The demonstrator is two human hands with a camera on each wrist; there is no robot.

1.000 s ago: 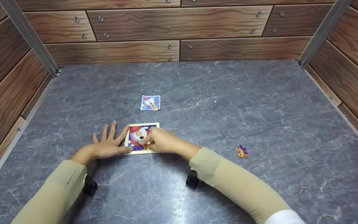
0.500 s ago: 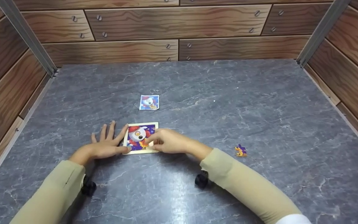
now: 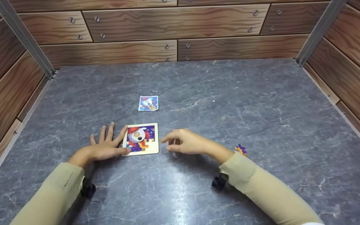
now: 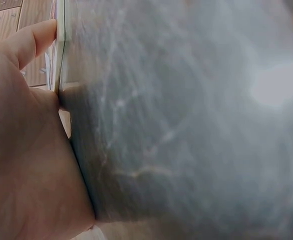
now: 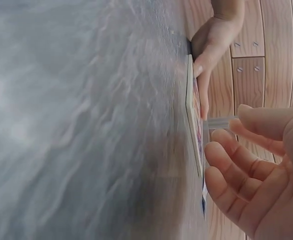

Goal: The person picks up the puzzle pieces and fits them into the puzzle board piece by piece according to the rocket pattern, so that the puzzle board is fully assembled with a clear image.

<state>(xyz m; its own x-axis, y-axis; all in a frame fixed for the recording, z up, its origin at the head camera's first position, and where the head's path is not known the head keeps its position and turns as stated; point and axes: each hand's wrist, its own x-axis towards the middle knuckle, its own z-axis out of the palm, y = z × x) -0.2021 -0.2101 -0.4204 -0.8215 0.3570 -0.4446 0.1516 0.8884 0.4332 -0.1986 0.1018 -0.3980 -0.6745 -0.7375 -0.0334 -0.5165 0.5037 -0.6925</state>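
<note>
A framed jigsaw puzzle (image 3: 138, 136) with a cartoon picture lies flat on the table; its lower right corner shows bare cream backing. My left hand (image 3: 103, 149) rests spread at its left side, with thumb and forefinger on the frame's left edge; the left wrist view shows the thumb against that edge. Just right of the frame, my right hand (image 3: 187, 142) hovers with loosely bent fingers, holding nothing, as the right wrist view (image 5: 256, 170) also shows. A loose purple and orange puzzle piece (image 3: 240, 149) lies farther right, partly hidden by the right sleeve.
Behind the puzzle lies a small picture card (image 3: 148, 103) with a similar cartoon. The grey marbled table (image 3: 261, 93) is bordered by wood-patterned walls (image 3: 173, 23) at the back and sides. A tiny white speck (image 3: 213, 101) lies right of the card.
My right hand has lifted off the puzzle and moved right, uncovering the bare lower right corner. The left hand has stayed on the frame.
</note>
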